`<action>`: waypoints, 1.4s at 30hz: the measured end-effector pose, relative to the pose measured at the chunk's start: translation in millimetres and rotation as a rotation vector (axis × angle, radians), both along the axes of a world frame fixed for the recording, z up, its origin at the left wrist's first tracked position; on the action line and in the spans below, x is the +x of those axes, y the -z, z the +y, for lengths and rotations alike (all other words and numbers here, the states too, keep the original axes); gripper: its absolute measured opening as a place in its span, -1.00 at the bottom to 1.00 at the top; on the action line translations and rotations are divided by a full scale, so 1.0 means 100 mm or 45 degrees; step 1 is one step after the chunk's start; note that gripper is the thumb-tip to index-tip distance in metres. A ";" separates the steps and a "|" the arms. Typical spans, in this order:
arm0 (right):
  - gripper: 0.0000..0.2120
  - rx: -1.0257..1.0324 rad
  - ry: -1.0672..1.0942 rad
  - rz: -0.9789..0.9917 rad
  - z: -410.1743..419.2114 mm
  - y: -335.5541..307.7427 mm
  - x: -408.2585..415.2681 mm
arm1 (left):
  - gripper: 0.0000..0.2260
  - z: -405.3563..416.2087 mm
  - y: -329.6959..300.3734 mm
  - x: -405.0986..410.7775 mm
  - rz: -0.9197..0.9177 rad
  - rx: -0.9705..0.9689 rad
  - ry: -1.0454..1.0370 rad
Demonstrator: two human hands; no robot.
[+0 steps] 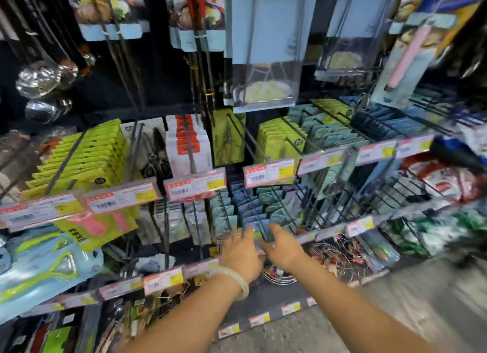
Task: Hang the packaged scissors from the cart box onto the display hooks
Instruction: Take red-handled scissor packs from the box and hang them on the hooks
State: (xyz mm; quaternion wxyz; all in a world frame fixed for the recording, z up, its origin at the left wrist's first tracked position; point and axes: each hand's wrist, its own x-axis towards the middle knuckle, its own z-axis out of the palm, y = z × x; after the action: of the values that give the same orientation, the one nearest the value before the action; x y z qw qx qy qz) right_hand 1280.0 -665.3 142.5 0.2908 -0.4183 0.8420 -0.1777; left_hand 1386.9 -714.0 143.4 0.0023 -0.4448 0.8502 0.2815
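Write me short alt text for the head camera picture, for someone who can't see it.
Both hands, the left hand with a pale bangle and the right hand, reach to a blue packet at the front of a display hook, among rows of green and blue carded packets and price tags.

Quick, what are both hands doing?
Left hand: holding a blue package at the display hook.
Right hand: pinching the same package.

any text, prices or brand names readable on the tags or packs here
None can be read.
Shelf price tags: red headers, yellow patches and barcodes, print too blurred.
Lime-green pack with the pink tool: dark characters along its edge, too blurred.
Blue packs at the hands: nothing legible.
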 end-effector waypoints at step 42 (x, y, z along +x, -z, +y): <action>-0.54 0.495 1.251 0.219 6.00 -0.24 -7.49 | -0.47 4.96 -0.29 -9.01 -0.248 -0.379 1.707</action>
State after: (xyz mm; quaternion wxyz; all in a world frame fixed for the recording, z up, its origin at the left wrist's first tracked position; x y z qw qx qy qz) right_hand 531.2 -65.0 166.6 0.1754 0.0738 0.9768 -0.0987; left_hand 486.0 -218.0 172.2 0.1909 0.1577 0.9671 0.0585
